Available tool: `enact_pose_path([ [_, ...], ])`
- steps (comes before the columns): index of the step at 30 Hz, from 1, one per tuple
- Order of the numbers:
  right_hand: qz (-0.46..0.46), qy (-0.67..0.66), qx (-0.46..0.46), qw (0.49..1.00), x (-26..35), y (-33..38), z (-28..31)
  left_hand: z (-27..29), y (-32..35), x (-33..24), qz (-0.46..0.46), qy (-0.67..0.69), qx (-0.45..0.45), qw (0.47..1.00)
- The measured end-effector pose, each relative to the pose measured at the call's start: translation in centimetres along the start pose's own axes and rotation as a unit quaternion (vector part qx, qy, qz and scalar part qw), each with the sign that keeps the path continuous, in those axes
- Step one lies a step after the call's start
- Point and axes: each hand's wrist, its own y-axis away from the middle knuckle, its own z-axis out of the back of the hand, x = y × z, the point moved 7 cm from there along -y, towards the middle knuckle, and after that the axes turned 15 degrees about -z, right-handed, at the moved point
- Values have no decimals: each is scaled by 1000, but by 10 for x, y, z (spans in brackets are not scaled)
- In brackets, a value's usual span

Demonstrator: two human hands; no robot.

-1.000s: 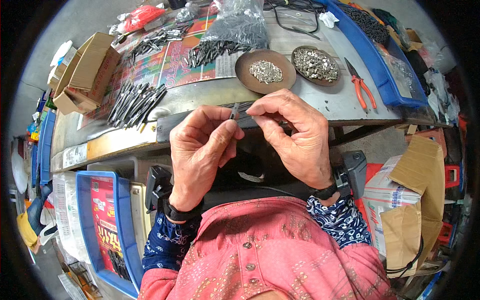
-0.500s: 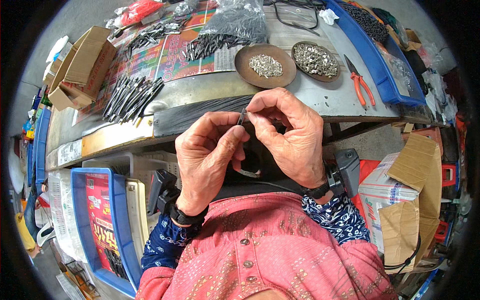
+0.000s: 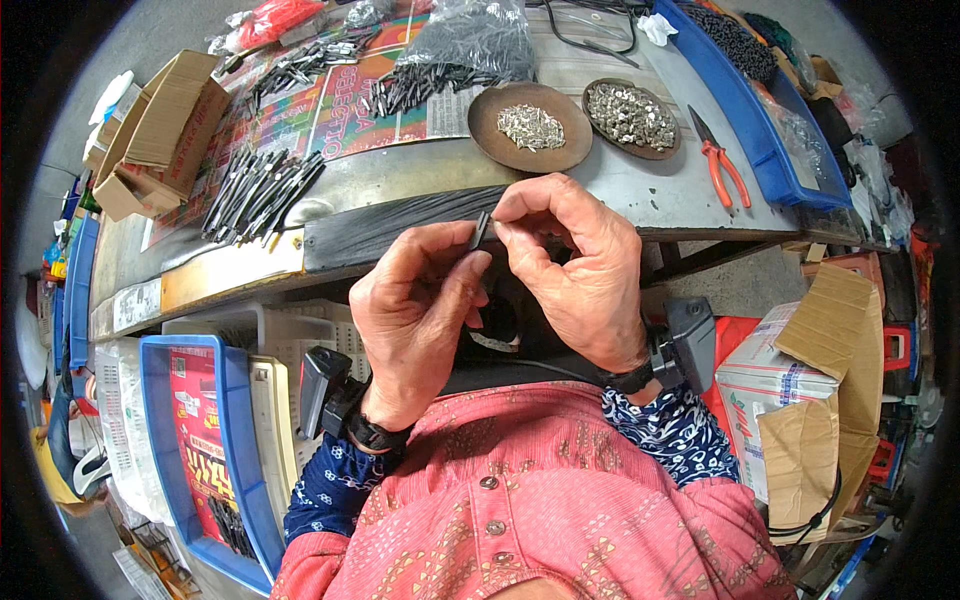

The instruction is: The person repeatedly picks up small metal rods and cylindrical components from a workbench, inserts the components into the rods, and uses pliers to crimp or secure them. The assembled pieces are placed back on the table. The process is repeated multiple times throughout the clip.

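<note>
Above the table's front edge, my left hand pinches a short, thin black stick-like piece between thumb and forefinger, one end pointing up. My right hand is closed in a pinch right beside that upper end; whatever its fingertips grip is too small to make out. Just beyond the hands stands a brown round dish of small silvery pins. To its right, a second dish carries small greyish metal bits. A loose pile of longer black sticks lies at the left.
Red-handled pliers lie on the right, beside a long blue tray. More black pieces and a clear plastic bag are at the back. A cardboard box stands far left, a blue crate lower left, an opened carton lower right.
The black piece has shifted slightly left in my left fingers, and more of its length shows. Both hands have moved very little; the right stays pinched by its tip.
</note>
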Motion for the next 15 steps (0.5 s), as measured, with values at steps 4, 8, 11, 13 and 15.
enact_pose_path([
  [4, 58, 32, -22, 998, 4, 1, 0, 0, 2, -1, -34, -59, -2, 998],
  [8, 65, 38, -34, 997, 5, 3, 0, 0, 2, -1, -72, -108, 0, 992],
  [11, 30, -4, -29, 999, 0, 4, 0, 1, 4, 0, -93, -135, -2, 987],
  [13, 15, -10, -25, 1000, -2, 4, 0, 1, 4, 1, -98, -143, -2, 985],
  [15, 0, -18, -16, 1000, -4, 3, -1, 1, 4, 1, -103, -150, 0, 983],
])
